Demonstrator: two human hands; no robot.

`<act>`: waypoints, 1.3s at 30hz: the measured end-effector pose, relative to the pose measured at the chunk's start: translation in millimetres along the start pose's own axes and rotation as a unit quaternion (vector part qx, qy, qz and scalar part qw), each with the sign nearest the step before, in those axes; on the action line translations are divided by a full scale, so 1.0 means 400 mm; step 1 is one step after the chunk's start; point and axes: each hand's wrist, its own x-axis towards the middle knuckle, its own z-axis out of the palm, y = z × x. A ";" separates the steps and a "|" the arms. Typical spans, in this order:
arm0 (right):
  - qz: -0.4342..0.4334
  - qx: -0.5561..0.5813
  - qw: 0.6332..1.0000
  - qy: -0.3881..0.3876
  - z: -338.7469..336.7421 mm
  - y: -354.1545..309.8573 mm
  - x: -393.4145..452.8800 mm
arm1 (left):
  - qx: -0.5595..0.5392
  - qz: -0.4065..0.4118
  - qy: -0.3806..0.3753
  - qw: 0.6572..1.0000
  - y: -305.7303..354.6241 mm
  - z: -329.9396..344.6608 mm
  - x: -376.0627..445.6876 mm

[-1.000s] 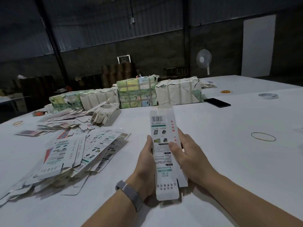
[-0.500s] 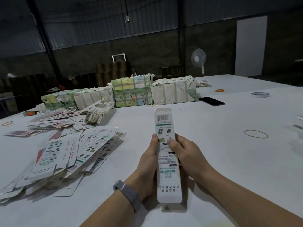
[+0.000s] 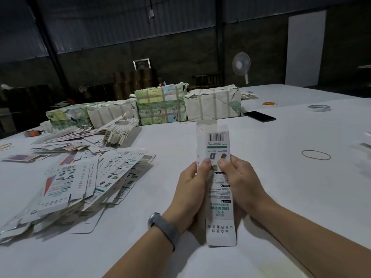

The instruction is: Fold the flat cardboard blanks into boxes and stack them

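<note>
The long white box [image 3: 217, 177] has a black barcode near its far end. Lower down, big green letters read "SONIC ELECTRIC" and, under that, "X-S1"; they are upside down from here. Other small print and the flat blanks [image 3: 80, 177] are too tiny to read.

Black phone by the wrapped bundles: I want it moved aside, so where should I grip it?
The phone lies flat and apart on the table. Probably pinch its two long edges from above, coming from its near side, away from the wrapped bundle.
</note>
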 end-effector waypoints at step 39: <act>0.026 0.096 0.995 -0.029 -0.007 0.004 0.009 | -0.049 0.021 -0.079 0.995 0.001 -0.007 -0.007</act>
